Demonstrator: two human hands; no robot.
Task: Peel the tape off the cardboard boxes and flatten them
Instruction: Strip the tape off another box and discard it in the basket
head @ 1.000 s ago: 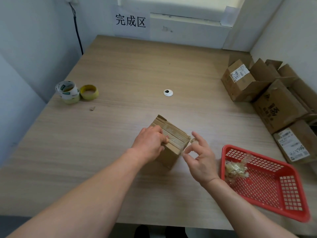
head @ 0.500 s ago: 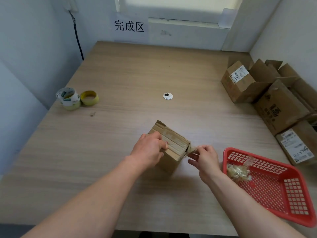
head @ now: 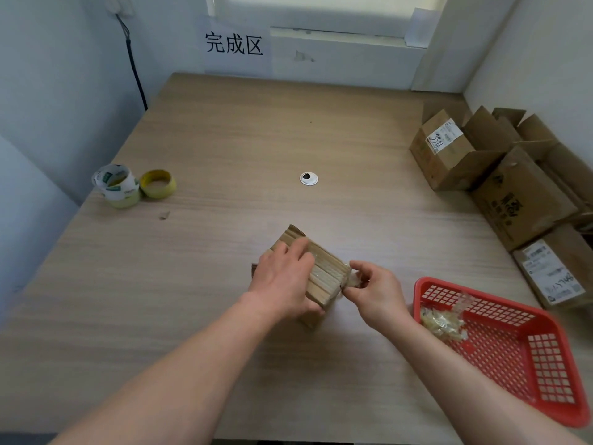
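Cardboard: a small taped box stands on the bench, clasped from above by the left grip. The right grip, just beside the box's corner, pinches a lifted end of clear tape. Beyond the right grip, a red basket holds a wad of peeled tape. Further out, several boxes wait unflattened, so most of the work seems left.

A second back the right hand was held loose beside the small brown cardboard box, fingers spread, nothing gripped. Now the clear tape end at the box's right corner is pinched between thumb and forefinger and lifted a little off the cardboard. The left hand has been slid further across the taped top, which is gripped from above.
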